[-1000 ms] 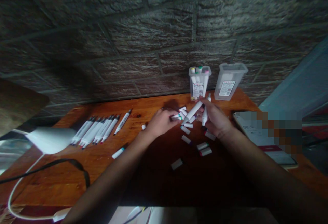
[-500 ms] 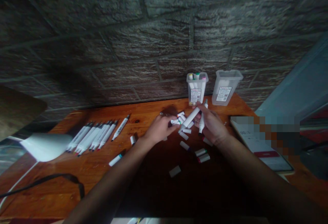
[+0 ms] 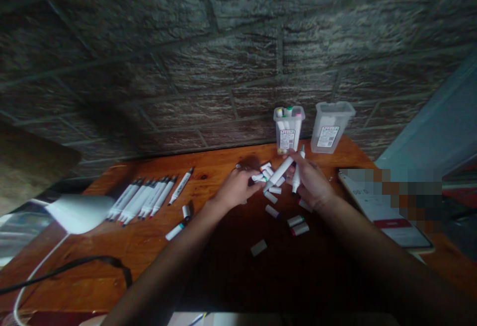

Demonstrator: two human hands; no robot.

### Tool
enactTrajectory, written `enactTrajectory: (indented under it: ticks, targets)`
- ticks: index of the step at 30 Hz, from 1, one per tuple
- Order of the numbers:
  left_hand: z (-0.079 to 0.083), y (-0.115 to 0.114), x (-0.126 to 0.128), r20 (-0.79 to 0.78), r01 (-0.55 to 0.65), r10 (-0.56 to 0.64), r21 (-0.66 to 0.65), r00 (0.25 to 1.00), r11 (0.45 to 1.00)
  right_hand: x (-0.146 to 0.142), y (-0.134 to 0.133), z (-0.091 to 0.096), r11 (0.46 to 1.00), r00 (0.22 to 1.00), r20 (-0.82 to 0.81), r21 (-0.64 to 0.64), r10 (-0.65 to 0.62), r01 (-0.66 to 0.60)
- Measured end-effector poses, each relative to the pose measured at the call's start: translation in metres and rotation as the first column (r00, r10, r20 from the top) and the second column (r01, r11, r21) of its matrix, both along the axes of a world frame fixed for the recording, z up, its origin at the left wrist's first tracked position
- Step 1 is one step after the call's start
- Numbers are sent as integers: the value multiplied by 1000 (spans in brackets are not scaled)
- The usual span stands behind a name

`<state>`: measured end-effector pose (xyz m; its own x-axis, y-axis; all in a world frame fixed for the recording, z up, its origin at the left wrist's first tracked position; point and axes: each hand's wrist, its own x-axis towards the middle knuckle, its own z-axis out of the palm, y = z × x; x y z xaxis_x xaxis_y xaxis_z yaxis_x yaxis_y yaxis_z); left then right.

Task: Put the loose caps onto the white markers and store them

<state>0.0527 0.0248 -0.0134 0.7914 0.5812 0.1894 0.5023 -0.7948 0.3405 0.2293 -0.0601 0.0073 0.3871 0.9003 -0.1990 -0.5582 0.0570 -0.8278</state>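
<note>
- Gripping a white marker [image 3: 280, 171] in my right hand [image 3: 312, 183]: fingers are closed round its rear part, and the barrel slants down and left with the tip toward my left hand.
- The right hand also clasps a second marker [image 3: 298, 173], nearly upright, just right of the first.
- Left hand [image 3: 238, 187]: the fingertips are pinched on a small white cap [image 3: 257, 178], which sits just beside the tip of the slanted marker. I cannot tell whether cap and tip touch, as it is too blurred.
- Both hands are over the middle of the wooden table [image 3: 122, 246], near its far edge.
- Between the hands, a small cluster of caps [image 3: 267, 168] lies under the slanted marker.
- Nearer to me, loose caps [image 3: 273, 211] lie scattered and apart from one another. Two lie side by side [image 3: 298, 225], and one lies alone, closest to me [image 3: 258, 247].
- Behind the right hand stands a clear box [image 3: 288, 128] with markers upright in it, and just to its right a second clear box [image 3: 331, 126]. Both carry a label and stand against the stone wall [image 3: 223, 42].
- Left of the hands, well apart, a row of markers [image 3: 143, 199] lies side by side, with a single marker [image 3: 181, 185] just right of the row.
- One more marker [image 3: 175, 230] lies near my left forearm, a lone cap [image 3: 185, 211] just beside it.
- Far left: a white object [image 3: 80, 211] and a black cable [image 3: 74, 266].
- Right: a pad [image 3: 391, 224], partly pixelated.
</note>
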Motion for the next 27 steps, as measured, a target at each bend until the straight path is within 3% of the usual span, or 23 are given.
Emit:
enactTrajectory:
  ticks: [3, 27]
  targets:
    - [-1, 1, 0, -7, -15, 15, 10, 1000, 1000, 1, 1, -2, 1000, 998, -66, 5, 15, -15]
    - [0, 0, 3, -11, -36, 36, -23, 999, 999, 2, 1, 0, 999, 1000, -15, 52, 13, -12]
